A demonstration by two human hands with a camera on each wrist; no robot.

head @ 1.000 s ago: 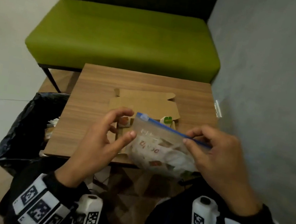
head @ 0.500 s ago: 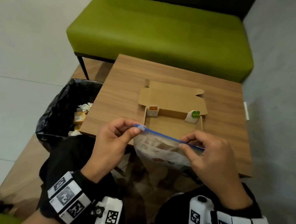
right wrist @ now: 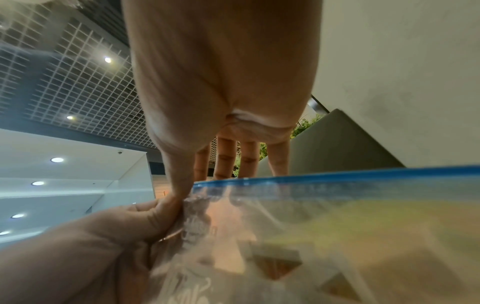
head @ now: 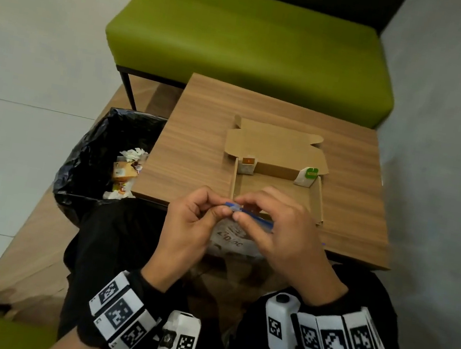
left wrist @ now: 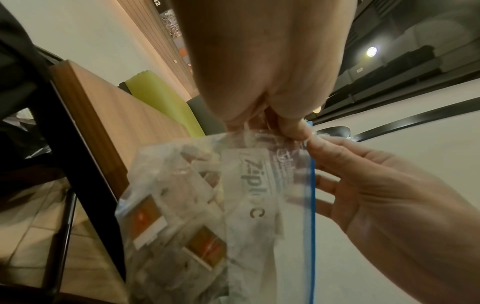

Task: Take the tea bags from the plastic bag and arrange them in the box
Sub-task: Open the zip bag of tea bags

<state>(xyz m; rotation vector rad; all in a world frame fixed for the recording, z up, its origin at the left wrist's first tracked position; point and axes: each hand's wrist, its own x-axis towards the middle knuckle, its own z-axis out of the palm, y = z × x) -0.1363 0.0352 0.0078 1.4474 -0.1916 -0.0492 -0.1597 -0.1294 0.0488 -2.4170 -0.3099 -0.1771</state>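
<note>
Both hands meet at one corner of a clear plastic bag [head: 227, 241] held above the person's lap, just short of the near edge of a small wooden table [head: 196, 151]. The left hand [head: 187, 228] pinches the bag's top corner between thumb and curled fingers; the right hand [head: 280, 233] pinches the same blue zip strip [left wrist: 310, 197] right beside it, thumb in front and its other fingers spread behind the plastic. The bag hangs down from this grip, its printed word "Ziploc" readable on the front. Inside it lie jumbled tea bags [left wrist: 179, 230], several with brown and orange tags whose print is too blurred to read. Beyond the hands, an open cardboard box [head: 277, 194] sits flat on the table with its lid folded back, its near wall close to the table edge and partly hidden by the hands. Two tea bags stand against its far wall: one with an orange tag [head: 247, 165] in the left corner, one with a green tag [head: 307, 177] in the right corner, with bare box floor between them. Bare tabletop lies on both sides of the box. A black-lined rubbish bin [head: 104, 160] stands against the table's left side, a green bench [head: 253, 42] just behind the table, and a grey wall [head: 453, 149] close along the right.
</note>
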